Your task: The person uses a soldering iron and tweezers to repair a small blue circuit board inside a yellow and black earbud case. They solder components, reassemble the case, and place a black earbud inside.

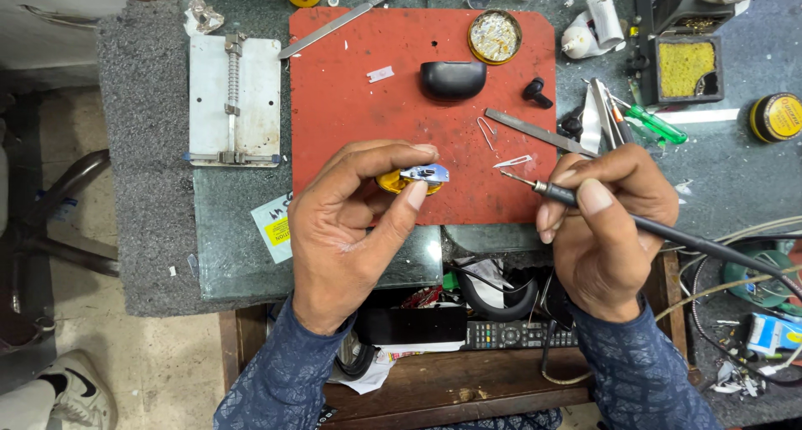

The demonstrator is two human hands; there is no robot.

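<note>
My left hand (351,221) pinches a small yellow part with a shiny metal piece (415,178) between thumb and fingers, just above the red work mat (351,104). My right hand (610,221) grips a black soldering iron (568,196) like a pen. Its tip points left and sits a short way right of the yellow part, not touching it. The iron's black cable runs off to the right.
On the mat lie a black oval case (453,79), a round tin of flux (494,36), tweezers (535,132) and a bent wire. A white metal holder plate (234,100) lies left. A yellow sponge tray (685,67) and green screwdriver (656,123) sit right. A remote control (518,335) rests on the lower shelf.
</note>
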